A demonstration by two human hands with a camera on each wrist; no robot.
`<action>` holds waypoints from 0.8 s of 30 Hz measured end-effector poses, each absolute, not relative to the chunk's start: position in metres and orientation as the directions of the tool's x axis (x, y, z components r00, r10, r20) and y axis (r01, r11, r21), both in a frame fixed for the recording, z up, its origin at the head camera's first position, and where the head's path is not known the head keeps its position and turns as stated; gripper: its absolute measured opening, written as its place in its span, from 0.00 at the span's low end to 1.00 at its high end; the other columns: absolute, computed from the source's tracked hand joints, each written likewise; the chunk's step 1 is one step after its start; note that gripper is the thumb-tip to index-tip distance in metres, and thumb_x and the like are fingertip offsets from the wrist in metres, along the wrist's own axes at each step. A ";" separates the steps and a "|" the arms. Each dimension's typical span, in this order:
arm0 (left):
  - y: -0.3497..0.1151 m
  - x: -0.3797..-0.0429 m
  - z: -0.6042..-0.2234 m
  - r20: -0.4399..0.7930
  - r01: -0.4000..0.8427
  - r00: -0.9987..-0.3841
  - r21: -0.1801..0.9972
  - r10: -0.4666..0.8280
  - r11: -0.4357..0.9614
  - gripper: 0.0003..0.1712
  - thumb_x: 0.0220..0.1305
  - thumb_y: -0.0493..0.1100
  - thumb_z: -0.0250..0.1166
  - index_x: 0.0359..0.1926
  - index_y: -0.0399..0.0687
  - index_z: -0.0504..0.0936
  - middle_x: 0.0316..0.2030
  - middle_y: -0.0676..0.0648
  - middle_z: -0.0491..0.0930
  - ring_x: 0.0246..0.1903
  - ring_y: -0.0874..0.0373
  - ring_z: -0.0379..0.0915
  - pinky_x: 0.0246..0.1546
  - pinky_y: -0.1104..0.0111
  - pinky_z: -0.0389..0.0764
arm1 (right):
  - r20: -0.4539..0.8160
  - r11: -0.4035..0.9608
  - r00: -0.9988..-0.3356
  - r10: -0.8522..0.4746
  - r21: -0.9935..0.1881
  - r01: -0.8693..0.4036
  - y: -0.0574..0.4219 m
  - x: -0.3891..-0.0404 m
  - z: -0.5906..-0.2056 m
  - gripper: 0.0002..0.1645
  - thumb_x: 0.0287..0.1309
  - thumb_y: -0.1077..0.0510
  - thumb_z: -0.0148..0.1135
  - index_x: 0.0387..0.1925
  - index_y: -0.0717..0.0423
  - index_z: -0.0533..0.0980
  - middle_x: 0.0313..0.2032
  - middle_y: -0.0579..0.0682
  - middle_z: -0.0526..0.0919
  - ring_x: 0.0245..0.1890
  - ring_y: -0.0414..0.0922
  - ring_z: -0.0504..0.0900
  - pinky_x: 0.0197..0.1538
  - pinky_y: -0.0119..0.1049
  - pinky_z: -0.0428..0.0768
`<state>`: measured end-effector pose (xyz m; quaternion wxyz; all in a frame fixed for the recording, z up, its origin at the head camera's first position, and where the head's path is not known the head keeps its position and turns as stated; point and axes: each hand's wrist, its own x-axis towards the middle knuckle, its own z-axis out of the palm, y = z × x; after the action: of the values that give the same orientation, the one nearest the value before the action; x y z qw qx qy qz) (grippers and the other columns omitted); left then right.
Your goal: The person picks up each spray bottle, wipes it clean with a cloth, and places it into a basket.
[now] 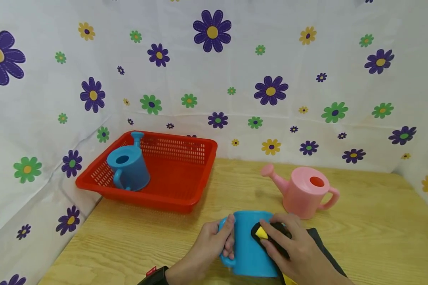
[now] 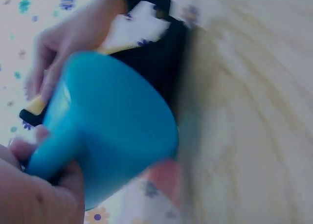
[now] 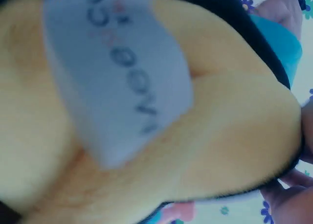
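A blue watering can [image 1: 251, 253] is held off the table by my left hand [image 1: 214, 241], whose fingers curl round its handle [image 1: 227, 261]. Its spout cannot be seen in the head view. My right hand [image 1: 296, 245] pinches a black and yellow cloth [image 1: 261, 232] and presses it to the can's right side. In the left wrist view, the can's flat base [image 2: 127, 101] faces the camera and looks blurred. The cloth's yellow side [image 3: 234, 131], with a white printed label [image 3: 127, 82], fills most of the right wrist view.
A red plastic basket [image 1: 208, 166] at the back left contains another blue watering can [image 1: 137, 170]. Behind my right hand stands a pink watering can [image 1: 299, 196] on the wooden table [image 1: 378, 221]. A white flowered sheet [image 1: 185, 71] hangs along the back and sides.
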<state>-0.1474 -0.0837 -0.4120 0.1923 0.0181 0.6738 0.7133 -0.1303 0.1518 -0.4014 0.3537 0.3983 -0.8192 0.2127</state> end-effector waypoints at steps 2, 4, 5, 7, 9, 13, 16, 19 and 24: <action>-0.083 -0.149 -0.412 -0.247 -0.288 -0.916 0.953 0.316 -0.089 0.29 0.74 0.67 0.50 0.27 0.50 0.67 0.16 0.56 0.62 0.18 0.63 0.64 0.27 0.73 0.74 | 0.734 0.604 -0.426 -0.529 -0.027 -0.796 0.151 -0.130 -0.405 0.33 0.76 0.38 0.46 0.61 0.59 0.80 0.50 0.51 0.78 0.49 0.45 0.72 0.52 0.31 0.77; -0.081 -0.150 -0.411 -0.257 -0.319 -0.908 0.936 0.329 -0.150 0.28 0.75 0.67 0.48 0.28 0.51 0.63 0.17 0.56 0.58 0.17 0.63 0.57 0.25 0.74 0.68 | 0.730 0.600 -0.399 -0.555 0.019 -0.800 0.151 -0.130 -0.406 0.34 0.76 0.37 0.46 0.61 0.60 0.79 0.51 0.51 0.79 0.49 0.46 0.73 0.51 0.34 0.78; -0.081 -0.151 -0.411 -0.262 -0.332 -0.906 0.928 0.332 -0.172 0.27 0.77 0.66 0.48 0.28 0.52 0.62 0.17 0.56 0.56 0.17 0.64 0.55 0.24 0.75 0.65 | 0.729 0.597 -0.381 -0.569 0.048 -0.801 0.151 -0.130 -0.405 0.34 0.76 0.38 0.45 0.61 0.60 0.79 0.51 0.51 0.79 0.49 0.46 0.74 0.50 0.35 0.80; -0.080 -0.153 -0.410 -0.276 -0.350 -0.902 0.918 0.333 -0.188 0.27 0.78 0.64 0.46 0.27 0.52 0.61 0.16 0.56 0.54 0.15 0.65 0.52 0.21 0.76 0.62 | 0.727 0.586 -0.350 -0.590 0.088 -0.805 0.153 -0.129 -0.401 0.32 0.78 0.41 0.43 0.59 0.60 0.80 0.49 0.52 0.79 0.48 0.46 0.75 0.49 0.34 0.83; -0.078 -0.154 -0.409 -0.281 -0.358 -0.899 0.914 0.336 -0.190 0.25 0.79 0.61 0.44 0.27 0.52 0.61 0.16 0.56 0.54 0.14 0.65 0.50 0.19 0.76 0.61 | 0.725 0.582 -0.336 -0.601 0.108 -0.806 0.155 -0.129 -0.392 0.31 0.79 0.43 0.41 0.60 0.60 0.79 0.49 0.51 0.79 0.47 0.45 0.76 0.51 0.30 0.83; -0.073 -0.157 -0.405 -0.283 -0.354 -0.901 0.918 0.329 -0.180 0.23 0.78 0.59 0.44 0.27 0.52 0.62 0.15 0.56 0.54 0.14 0.63 0.50 0.19 0.74 0.61 | 0.741 0.586 -0.331 -0.584 0.103 -0.804 0.156 -0.130 -0.371 0.29 0.80 0.44 0.42 0.57 0.61 0.80 0.48 0.50 0.83 0.50 0.47 0.78 0.67 0.23 0.72; -0.066 -0.160 -0.400 -0.282 -0.350 -0.903 0.921 0.324 -0.172 0.23 0.76 0.58 0.45 0.26 0.51 0.63 0.15 0.56 0.54 0.14 0.63 0.51 0.19 0.74 0.61 | 0.747 0.594 -0.323 -0.581 0.119 -0.795 0.154 -0.133 -0.360 0.27 0.80 0.46 0.42 0.51 0.59 0.82 0.47 0.50 0.86 0.51 0.49 0.79 0.67 0.24 0.72; -0.061 -0.160 -0.397 -0.280 -0.347 -0.904 0.922 0.323 -0.170 0.23 0.76 0.58 0.45 0.26 0.51 0.64 0.14 0.56 0.54 0.14 0.63 0.51 0.18 0.74 0.60 | 0.725 0.607 -0.323 -0.608 0.161 -0.779 0.150 -0.135 -0.354 0.28 0.81 0.47 0.38 0.48 0.57 0.82 0.45 0.48 0.88 0.49 0.49 0.79 0.54 0.33 0.80; -0.058 -0.157 -0.398 -0.255 -0.315 -0.911 0.938 0.325 -0.145 0.23 0.77 0.58 0.44 0.27 0.50 0.64 0.14 0.56 0.54 0.14 0.63 0.51 0.19 0.74 0.61 | 0.706 0.575 -0.252 -0.662 0.262 -0.775 0.141 -0.139 -0.353 0.28 0.82 0.53 0.34 0.47 0.60 0.82 0.42 0.50 0.90 0.43 0.49 0.80 0.43 0.36 0.84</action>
<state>-0.1566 -0.0580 -0.3978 0.2112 0.0039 0.6186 0.7567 -0.1387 0.1410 -0.3533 0.4077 0.4559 -0.7881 0.0695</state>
